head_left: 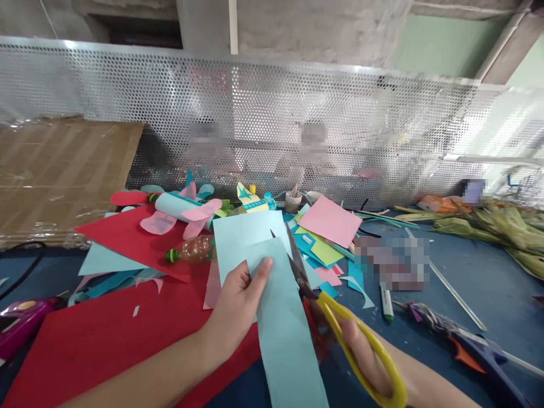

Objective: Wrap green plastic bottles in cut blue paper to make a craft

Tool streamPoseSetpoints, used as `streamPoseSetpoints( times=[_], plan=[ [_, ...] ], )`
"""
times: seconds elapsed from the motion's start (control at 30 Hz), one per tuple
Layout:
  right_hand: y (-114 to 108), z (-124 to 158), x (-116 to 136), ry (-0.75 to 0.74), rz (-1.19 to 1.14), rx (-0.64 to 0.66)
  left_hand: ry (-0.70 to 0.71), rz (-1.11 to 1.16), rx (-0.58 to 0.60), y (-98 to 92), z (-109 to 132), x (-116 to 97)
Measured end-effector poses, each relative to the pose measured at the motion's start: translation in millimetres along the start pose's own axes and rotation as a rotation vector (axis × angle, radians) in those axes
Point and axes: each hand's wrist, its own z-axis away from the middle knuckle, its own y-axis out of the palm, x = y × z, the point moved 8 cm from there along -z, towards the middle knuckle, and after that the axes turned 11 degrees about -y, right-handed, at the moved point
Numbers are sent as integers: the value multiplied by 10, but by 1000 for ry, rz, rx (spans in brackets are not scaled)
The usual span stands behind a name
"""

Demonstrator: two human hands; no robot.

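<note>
Gripping yellow scissors (330,309), right fingers (359,345); left fingers (260,280) pinching blue paper (284,328) (glue gun (478,350) label unreadable)

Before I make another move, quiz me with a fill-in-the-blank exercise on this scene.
The right hand grips scissors with ____ handles.
The left hand rests its ____ on light blue paper.
The clear bottle left of that paper has a ____ cap.
The blue glue gun has an ____ trigger.
Missing words: yellow; thumb; green; orange.

Paper strip (285,317): light blue
Scissors handle (370,336): bright yellow
Big sheet (106,334): plain red
Table (450,255): dark blue
Metal screen (263,107): silver, with a pattern of round holes
</note>
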Motion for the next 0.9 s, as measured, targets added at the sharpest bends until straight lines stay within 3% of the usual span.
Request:
streamPoseSetpoints(
  times=[0.1, 0.27, 0.4, 0.5, 0.6, 0.77, 0.9],
  plan=[
    [36, 1, -230, 155, -320, -6, -46, -37, -2, -8, -85, 112],
    [98, -39, -502, 319, -754, -61, -132, -76, -131, -216, -149, 400],
    [118, -51, -595, 372, -1015, -143, -191, -89, -44, -175, -76, 483],
    [129, -18, -589, 358, -1030, -136, -278, -107, -64, -171, -25, 516],
    [143, 41, -530, 349, -885, -63, -330, -111, -39, -147, -24, 539],
    [119, 80, -448, 362, -788, -43, -245, -105, 65, -84, -51, 496],
    [104, 45, -418, 326, -730, -35, -170, -121, 67, -67, -49, 443]
  ],
)
